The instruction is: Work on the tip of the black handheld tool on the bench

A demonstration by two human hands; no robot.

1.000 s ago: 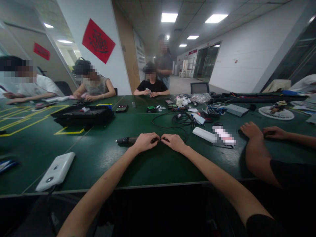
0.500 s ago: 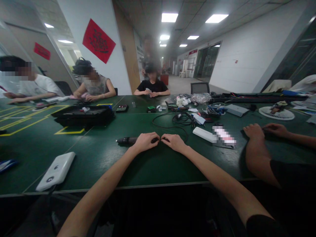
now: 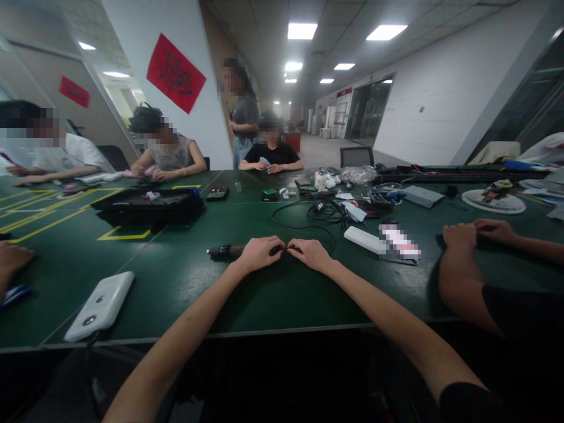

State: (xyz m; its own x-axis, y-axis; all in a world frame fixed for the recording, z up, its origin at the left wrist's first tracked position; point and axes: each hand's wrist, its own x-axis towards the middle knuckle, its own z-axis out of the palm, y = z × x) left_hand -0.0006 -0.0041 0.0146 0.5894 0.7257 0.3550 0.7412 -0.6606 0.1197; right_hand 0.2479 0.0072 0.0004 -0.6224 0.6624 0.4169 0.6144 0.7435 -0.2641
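My left hand (image 3: 261, 252) is closed around the rear end of a dark electric screwdriver (image 3: 228, 251), which lies on the green table (image 3: 264, 305) with its tip pointing left. Close beside it, my right hand (image 3: 305, 251) is pinched on the black cable (image 3: 332, 242) where it meets the tool's end; the fingers cover most of that spot. From there the cable curves up behind my right hand toward a tangle of black cords (image 3: 326, 210). The fingertips of both hands nearly touch.
A white power bank-like device (image 3: 100, 306) lies front left, a black tray (image 3: 147, 208) behind it. White device (image 3: 365, 239) and a pixelated item (image 3: 400, 242) are right of my hands. A neighbour's hands (image 3: 460, 235) rest further right; another person's hand (image 3: 13, 258) is at the left edge.
A person's hand has come in at the left edge. The standing person at the back has moved left. The neighbour's hand on the right has shifted slightly. My hands look unchanged.
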